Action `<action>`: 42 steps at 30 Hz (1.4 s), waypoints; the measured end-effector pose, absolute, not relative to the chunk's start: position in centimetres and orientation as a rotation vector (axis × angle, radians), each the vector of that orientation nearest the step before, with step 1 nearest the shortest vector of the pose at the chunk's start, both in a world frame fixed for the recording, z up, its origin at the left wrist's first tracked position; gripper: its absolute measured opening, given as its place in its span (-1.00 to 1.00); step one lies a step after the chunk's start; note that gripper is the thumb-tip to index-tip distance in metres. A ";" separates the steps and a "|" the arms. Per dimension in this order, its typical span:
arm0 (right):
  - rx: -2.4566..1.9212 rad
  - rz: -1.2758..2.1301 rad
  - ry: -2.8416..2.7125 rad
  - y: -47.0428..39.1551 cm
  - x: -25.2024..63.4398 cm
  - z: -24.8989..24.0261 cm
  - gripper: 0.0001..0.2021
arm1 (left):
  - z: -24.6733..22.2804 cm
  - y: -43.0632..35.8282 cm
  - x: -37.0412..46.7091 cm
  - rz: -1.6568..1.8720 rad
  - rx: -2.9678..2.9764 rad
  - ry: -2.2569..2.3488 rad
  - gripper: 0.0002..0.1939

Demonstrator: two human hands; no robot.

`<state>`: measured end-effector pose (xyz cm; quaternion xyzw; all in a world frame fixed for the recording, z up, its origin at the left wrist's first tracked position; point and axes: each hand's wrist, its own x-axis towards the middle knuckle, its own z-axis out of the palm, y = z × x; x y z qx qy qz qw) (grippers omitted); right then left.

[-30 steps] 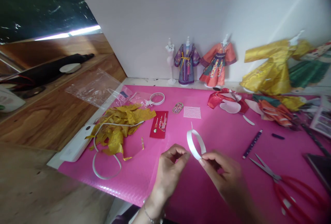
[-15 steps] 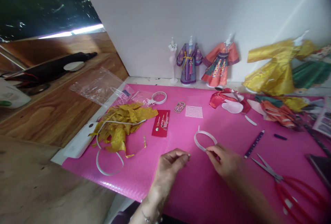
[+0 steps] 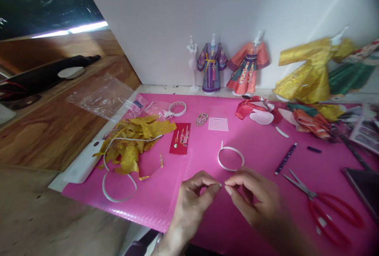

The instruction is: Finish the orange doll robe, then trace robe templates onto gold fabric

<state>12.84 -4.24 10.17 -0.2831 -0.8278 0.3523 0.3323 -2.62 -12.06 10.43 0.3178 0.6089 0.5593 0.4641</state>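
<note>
Near the bottom middle of the frame, the left hand (image 3: 194,195) is pinching a tiny white bit (image 3: 220,185), with thumb and finger pressed together on it. The bit is looking so small that only the very tips can be holding it, I think. Just to the right, the right hand (image 3: 257,195) is pointing back at the left one. Its thumb and finger tips are sitting close, but I cannot tell whether they are touching or holding anything. A thin gap is showing between the hands, maybe so the bit is staying in plain sight.

Right behind the right hand, the white ring (image 3: 219,158) is resting on the pink counter (image 3: 204,157). No finger seems to be gripping it, and one end is poking out at its upper left. It is probably lying flat so it is not rolling away, and it is sitting within easy reach.

Farther back, a sheet (image 3: 218,124) of white dots is lying beside a small oval box (image 3: 201,119), and a red card (image 3: 180,138) is resting to their left. At the lower right, the scissors (image 3: 312,195) are lying a little open, likely put aside so the hands are having room. Near them a dark pen (image 3: 286,158) is lying slanted.
</note>
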 end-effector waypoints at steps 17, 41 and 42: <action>-0.652 0.744 -2.242 -4.6 13.2 10.9 -0.88 | 10.5 -12.3 -2.2 1.364 0.785 1.475 -0.81; -0.632 0.982 -2.306 -3.8 13.9 11.6 -0.89 | 11.0 -12.7 -1.8 1.261 0.935 1.516 -0.84; -0.623 0.985 -2.322 -3.8 14.0 11.6 -0.89 | 11.0 -12.8 -1.8 1.247 0.934 1.521 -0.83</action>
